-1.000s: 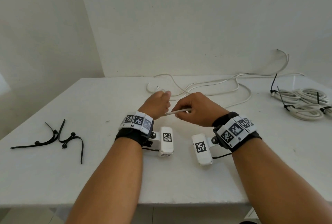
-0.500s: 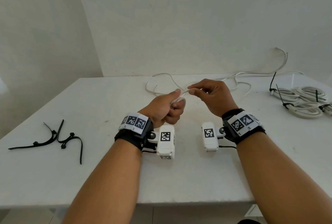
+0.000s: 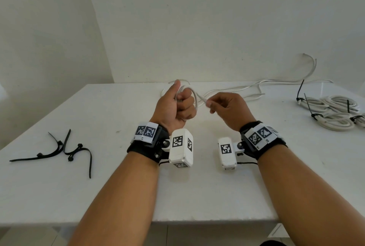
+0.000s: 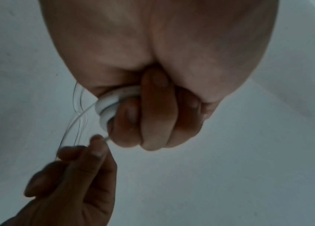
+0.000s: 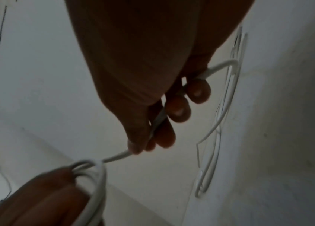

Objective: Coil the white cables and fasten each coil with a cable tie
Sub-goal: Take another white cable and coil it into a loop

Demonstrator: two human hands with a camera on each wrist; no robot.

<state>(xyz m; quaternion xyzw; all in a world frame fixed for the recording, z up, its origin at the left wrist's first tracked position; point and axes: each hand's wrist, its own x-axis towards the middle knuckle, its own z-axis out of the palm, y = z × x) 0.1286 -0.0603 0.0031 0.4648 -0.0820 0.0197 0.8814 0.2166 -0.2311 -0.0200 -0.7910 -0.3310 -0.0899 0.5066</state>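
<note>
While the forearms are reaching out over the tabletop [image 3: 197, 196], the two hands are working one white cable [image 3: 195, 99] in the air just above it. The left hand [image 3: 175, 107] is closing in a fist round a small loop of the cable, thumb up; the left wrist view is showing two or three turns bunched under the curled fingers [image 4: 152, 116]. The right hand [image 3: 229, 109] is pinching the running length between thumb and fingertips [image 5: 178, 110], just beside the left, and the cable is passing through its grip and out the far side.

Judging by its look, the cable is light, thin and smooth-jacketed, round in section, bending easily yet springy enough to hold open curves; it is likely wanting to spring out of a loose coil. A hold where the turns cross, as the left hand is taking, seems the safe place; the right hand's light pinch should let it slide.

To the left, black ties [image 3: 65, 151] are lying loose, thin flat strips with small heads, some curled. The white tabletop is looking matte, with a few scuffs.

Further out, the slack is trailing in loose waves [image 3: 246, 87] along the back edge, one end rising against the wall. At far right, thicker-looking finished coils [image 3: 333, 115] are lying heaped, each cinched with a black tie.
</note>
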